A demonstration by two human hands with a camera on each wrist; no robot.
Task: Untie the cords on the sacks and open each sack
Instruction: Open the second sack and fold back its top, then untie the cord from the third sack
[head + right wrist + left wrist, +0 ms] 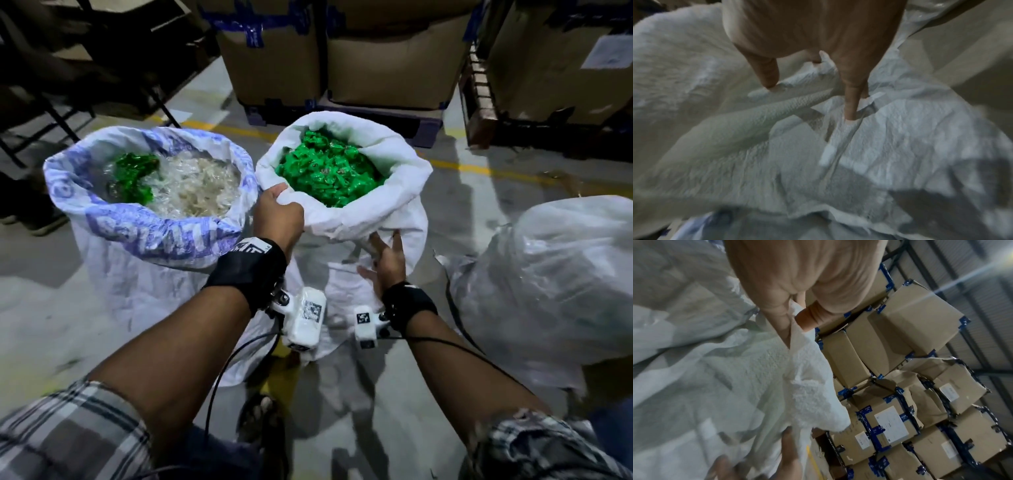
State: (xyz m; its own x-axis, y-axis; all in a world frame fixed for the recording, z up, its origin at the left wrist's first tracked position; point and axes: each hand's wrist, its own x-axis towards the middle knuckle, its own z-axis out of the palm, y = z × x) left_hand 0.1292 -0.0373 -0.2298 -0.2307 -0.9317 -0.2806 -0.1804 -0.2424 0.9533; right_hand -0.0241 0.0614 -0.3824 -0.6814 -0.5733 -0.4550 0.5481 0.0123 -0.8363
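warehouse floor point(462, 212): printed sack point(113, 222) and white sack point(363, 212) stand open, clear bag point(555, 274) seemingly closed; left hand point(277, 219) grips the white sack's rim, right hand point(388, 262) flat against its side.

Left grip point(278, 216) curled tight, right grip point(388, 258) fingers spread flat

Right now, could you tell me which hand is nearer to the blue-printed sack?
Left. The left hand grips the white sack's rolled rim right beside the blue-printed sack; the right hand rests on the white sack's front, farther away.
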